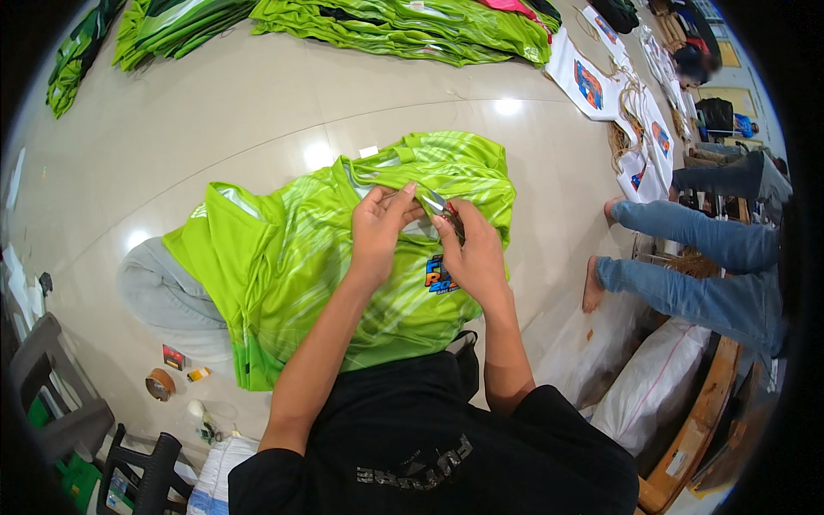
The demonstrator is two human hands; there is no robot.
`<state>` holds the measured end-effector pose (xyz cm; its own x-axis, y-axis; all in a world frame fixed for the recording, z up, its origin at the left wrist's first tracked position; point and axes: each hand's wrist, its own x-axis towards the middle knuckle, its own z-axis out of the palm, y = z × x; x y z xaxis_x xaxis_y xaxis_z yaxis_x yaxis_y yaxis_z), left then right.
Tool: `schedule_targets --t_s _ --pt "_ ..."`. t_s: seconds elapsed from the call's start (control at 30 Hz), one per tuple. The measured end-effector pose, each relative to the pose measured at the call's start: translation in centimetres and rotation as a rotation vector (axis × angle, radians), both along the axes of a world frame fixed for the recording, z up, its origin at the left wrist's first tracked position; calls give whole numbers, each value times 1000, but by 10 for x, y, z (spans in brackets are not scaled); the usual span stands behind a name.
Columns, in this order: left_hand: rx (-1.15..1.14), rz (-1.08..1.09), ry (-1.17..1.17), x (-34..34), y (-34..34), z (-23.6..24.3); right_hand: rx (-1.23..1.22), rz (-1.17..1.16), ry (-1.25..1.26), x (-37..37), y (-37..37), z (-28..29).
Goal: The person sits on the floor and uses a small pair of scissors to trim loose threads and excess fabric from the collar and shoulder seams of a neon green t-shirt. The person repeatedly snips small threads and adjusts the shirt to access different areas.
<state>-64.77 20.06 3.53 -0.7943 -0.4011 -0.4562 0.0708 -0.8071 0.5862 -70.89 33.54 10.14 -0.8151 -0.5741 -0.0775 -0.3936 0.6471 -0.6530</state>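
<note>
Working: both hands meet at centre frame over a lime-green jersey (343, 275) spread across the person's lap.
Left hand (378, 230): fingers curled, pinching a fold of the jersey near its collar and holding it taut.
Right hand (472, 253): clenched round a small metal tool with a red end (436, 203), likely a thread snipper; its tip sits right at the pinched fabric.
Done so far: stacks of folded green jerseys (403, 30) lie along the top of the frame, which look finished.
Left to do: this jersey is open and unfolded, so trimming looks midway and folding not yet begun.
Nearby: tape roll (160, 384) at lower left; white printed shirts (592, 81) at upper right; another person's jeans-clad legs (687, 257) at right.
</note>
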Motion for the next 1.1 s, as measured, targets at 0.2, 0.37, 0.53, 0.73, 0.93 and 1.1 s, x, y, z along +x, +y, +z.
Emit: schedule_targets --t_s 0.2,0.37,0.53,0.73,0.93,1.1 --pt "-28 -41 -10 2 -5 -1 -30 5 79 2 -1 0" --pt "-34 -75 56 11 -5 2 -39 41 196 -2 -2 8" --pt "-22 -57 92 11 -5 7 -47 22 230 -2 -4 11" --pt "-38 -62 95 12 -5 10 -57 21 215 -2 -3 11" --pt "-87 -60 87 12 -4 13 -60 17 277 -2 -6 7" --pt "-154 -52 80 13 -3 15 -60 34 255 -3 -8 6"
